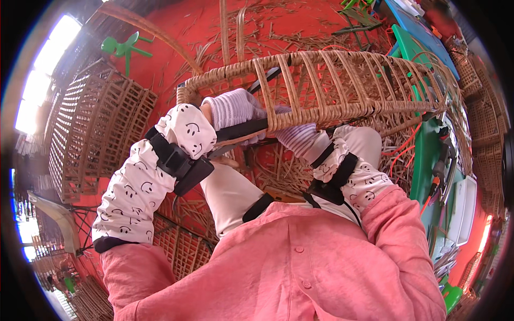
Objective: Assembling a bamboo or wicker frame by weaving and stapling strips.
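A long, curved rattan frame (321, 115) lies across my lap, its edges wrapped in brown strips with slanting strips between them. A bare black bar (241, 130) shows along its near edge at the left. My left hand (233, 108), in a purple-and-white striped glove, closes round this bar beside the wrapped end. My right hand (301, 135), gloved alike, reaches in under the near wrapped edge. Its fingers are mostly hidden behind the weaving, so their grip cannot be made out. A loose rattan strip (235, 140) runs just below the bar, close to my left hand.
Woven rattan pieces (101, 128) stand at the left near a green stool (127, 47). Cut strips litter the red floor (278, 24). Along the right runs a green tabletop (420, 155) with hand tools and a white tray (463, 211). Long strips (225, 32) stick up beyond the frame.
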Action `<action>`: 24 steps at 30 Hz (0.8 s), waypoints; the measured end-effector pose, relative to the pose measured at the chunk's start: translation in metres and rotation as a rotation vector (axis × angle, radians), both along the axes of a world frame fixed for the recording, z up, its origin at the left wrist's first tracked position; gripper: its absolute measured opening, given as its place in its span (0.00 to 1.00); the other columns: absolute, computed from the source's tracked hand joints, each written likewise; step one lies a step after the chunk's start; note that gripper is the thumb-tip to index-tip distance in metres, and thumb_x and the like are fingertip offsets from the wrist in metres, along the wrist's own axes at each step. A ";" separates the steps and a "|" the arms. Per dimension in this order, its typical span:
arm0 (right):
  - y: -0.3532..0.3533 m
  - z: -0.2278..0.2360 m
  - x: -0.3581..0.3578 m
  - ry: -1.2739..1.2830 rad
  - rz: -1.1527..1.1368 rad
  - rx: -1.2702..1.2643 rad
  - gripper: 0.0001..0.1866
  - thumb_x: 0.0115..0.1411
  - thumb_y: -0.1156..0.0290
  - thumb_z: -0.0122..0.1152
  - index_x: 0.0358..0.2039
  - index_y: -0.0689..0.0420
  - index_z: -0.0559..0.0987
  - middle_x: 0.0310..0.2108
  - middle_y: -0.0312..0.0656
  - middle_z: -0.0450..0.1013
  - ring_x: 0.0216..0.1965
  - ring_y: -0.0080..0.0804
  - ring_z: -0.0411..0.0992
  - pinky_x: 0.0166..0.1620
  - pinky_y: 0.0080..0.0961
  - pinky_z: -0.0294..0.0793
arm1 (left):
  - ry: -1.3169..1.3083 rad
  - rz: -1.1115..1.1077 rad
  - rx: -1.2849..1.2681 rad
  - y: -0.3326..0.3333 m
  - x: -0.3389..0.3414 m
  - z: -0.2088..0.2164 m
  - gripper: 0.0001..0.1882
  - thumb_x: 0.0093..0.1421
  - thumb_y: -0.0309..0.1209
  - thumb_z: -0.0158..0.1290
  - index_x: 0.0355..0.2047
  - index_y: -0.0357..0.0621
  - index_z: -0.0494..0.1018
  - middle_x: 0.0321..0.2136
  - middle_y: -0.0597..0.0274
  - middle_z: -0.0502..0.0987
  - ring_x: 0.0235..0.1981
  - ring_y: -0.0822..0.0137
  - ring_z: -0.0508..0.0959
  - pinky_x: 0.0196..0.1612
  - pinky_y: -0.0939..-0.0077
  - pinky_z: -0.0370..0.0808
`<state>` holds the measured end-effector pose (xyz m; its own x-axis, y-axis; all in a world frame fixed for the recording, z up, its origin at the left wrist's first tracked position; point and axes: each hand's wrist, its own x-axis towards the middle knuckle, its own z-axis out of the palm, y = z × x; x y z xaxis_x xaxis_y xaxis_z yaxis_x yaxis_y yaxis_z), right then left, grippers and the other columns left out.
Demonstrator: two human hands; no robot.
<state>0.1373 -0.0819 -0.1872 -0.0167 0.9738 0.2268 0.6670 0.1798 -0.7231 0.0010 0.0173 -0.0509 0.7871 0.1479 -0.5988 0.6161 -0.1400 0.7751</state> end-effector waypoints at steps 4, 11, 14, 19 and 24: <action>-0.040 0.052 -0.013 -0.367 -0.327 -0.145 0.16 0.56 0.57 0.52 0.37 0.56 0.75 0.30 0.45 0.74 0.30 0.41 0.74 0.36 0.35 0.73 | -0.349 0.309 0.143 -0.002 -0.005 -0.007 0.10 0.56 0.30 0.51 0.34 0.36 0.74 0.21 0.67 0.74 0.24 0.78 0.74 0.29 0.84 0.72; -0.090 0.090 -0.001 0.148 -0.180 -0.132 0.11 0.56 0.64 0.55 0.31 0.59 0.76 0.23 0.47 0.73 0.26 0.40 0.73 0.30 0.30 0.71 | -0.401 0.368 0.308 -0.021 -0.013 0.014 0.10 0.56 0.32 0.53 0.24 0.37 0.72 0.19 0.70 0.71 0.20 0.80 0.69 0.25 0.83 0.67; -0.095 0.113 0.004 0.182 -0.166 -0.060 0.09 0.55 0.65 0.56 0.31 0.58 0.76 0.24 0.49 0.73 0.28 0.45 0.73 0.31 0.33 0.71 | -0.360 0.426 0.296 -0.031 -0.013 0.017 0.09 0.56 0.31 0.54 0.26 0.36 0.73 0.20 0.70 0.73 0.22 0.80 0.70 0.27 0.84 0.68; -0.078 0.148 0.010 0.157 -0.222 0.206 0.09 0.55 0.65 0.56 0.32 0.58 0.76 0.26 0.49 0.73 0.28 0.45 0.73 0.31 0.33 0.71 | -0.572 0.443 0.519 -0.067 -0.022 0.022 0.09 0.55 0.29 0.55 0.33 0.35 0.75 0.25 0.66 0.76 0.27 0.79 0.72 0.33 0.83 0.71; -0.018 0.166 0.021 -0.203 -0.168 -0.116 0.12 0.54 0.62 0.57 0.29 0.60 0.77 0.19 0.48 0.71 0.21 0.41 0.70 0.28 0.27 0.69 | -0.652 0.414 0.588 -0.066 -0.026 0.014 0.10 0.55 0.29 0.54 0.36 0.37 0.75 0.24 0.58 0.76 0.26 0.77 0.73 0.32 0.80 0.71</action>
